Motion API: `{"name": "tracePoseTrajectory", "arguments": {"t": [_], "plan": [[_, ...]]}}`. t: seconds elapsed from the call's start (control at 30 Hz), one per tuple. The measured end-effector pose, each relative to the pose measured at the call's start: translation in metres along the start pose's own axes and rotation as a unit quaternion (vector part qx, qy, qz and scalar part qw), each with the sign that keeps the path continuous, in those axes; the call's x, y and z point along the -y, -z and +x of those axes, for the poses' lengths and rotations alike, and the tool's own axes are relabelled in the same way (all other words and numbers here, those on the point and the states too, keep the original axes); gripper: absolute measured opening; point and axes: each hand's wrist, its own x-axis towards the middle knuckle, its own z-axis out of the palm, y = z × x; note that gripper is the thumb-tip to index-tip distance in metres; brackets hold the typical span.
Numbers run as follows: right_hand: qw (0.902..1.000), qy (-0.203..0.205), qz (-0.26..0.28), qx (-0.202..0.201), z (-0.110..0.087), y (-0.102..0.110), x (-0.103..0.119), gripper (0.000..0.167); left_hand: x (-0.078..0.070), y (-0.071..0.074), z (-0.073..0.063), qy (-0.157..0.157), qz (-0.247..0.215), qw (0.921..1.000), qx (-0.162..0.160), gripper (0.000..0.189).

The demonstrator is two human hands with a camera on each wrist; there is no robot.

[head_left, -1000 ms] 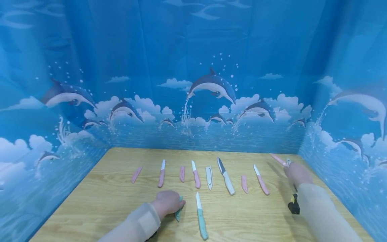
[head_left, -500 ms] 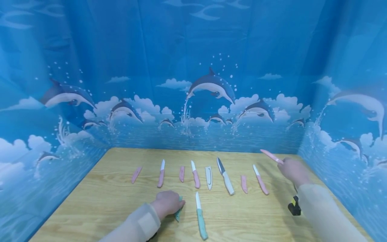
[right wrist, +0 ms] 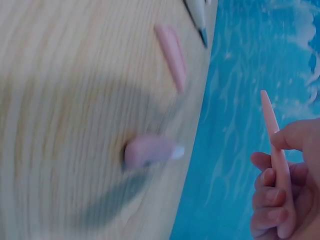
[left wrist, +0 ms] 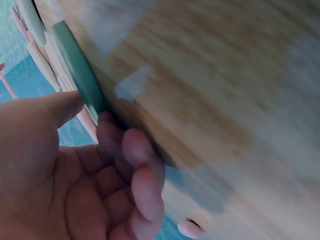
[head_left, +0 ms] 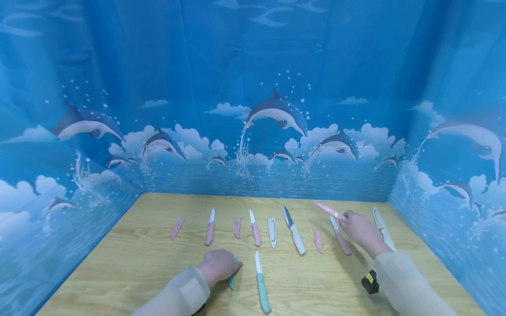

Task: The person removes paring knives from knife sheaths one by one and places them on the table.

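Note:
My left hand (head_left: 221,265) rests low over the table and pinches a teal knife sheath (head_left: 233,276); in the left wrist view the sheath (left wrist: 80,70) lies between thumb and curled fingers. To its right is a bare knife with a teal handle (head_left: 262,289). My right hand (head_left: 357,228) grips a pink knife (head_left: 330,210) by its handle above the table; its blade looks covered by a pink sheath (right wrist: 269,111). Beneath that hand lies a pink-handled knife (head_left: 342,241) with its pale blade bare, partly hidden in the head view.
A row across the table (head_left: 118,263) holds pink sheaths (head_left: 178,228), pink-handled knives (head_left: 210,230), a white sheath (head_left: 272,232) and a white-handled knife with a dark blade (head_left: 296,237). At the far right lies a white sheathed knife (head_left: 383,228). Dolphin-printed curtains (head_left: 253,87) surround the table.
My right hand has lifted the pink sheathed knife from the far right and carried it leftward, uncovering the white sheathed knife. My left hand stays in place on the teal sheath.

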Motion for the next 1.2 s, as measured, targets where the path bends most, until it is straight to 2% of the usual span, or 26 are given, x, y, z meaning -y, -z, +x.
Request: {"name": "tracePoseTrajectory", "arguments": {"t": [0.13,0.2,0.33,0.47,0.6,0.77,0.97,1.2], "plan": [[0.9999,0.007,0.004,0.014,-0.006,-0.001,0.020,0.040,0.004,0.004,0.000,0.005,-0.010,0.9999,0.001,0.059],[0.9998,0.006,0.008,0.018,-0.008,-0.002,0.029,0.040,0.007,0.006,0.001,0.009,-0.018,0.9997,-0.011,0.060],[0.9994,0.009,0.027,0.019,-0.015,-0.006,0.043,0.036,0.011,0.014,0.001,0.004,-0.052,0.9960,-0.073,0.061],[0.9981,0.018,0.053,0.027,-0.021,-0.012,0.052,0.032,0.013,0.020,0.001,-0.027,-0.087,0.9856,-0.142,0.072],[0.9977,0.030,0.057,0.022,-0.024,-0.018,0.058,0.029,0.009,0.025,0.002,-0.066,-0.113,0.9760,-0.174,0.084],[0.9950,0.025,0.088,0.040,-0.028,-0.022,0.065,0.026,-0.003,0.028,0.001,-0.090,-0.100,0.9747,-0.178,0.093],[0.9921,0.013,0.115,0.048,-0.033,-0.025,0.073,0.028,-0.020,0.031,0.003,-0.090,-0.099,0.9736,-0.185,0.089],[0.9946,0.026,0.095,0.033,-0.041,-0.025,0.082,0.028,-0.040,0.038,0.004,-0.116,-0.113,0.9697,-0.183,0.086]]}}
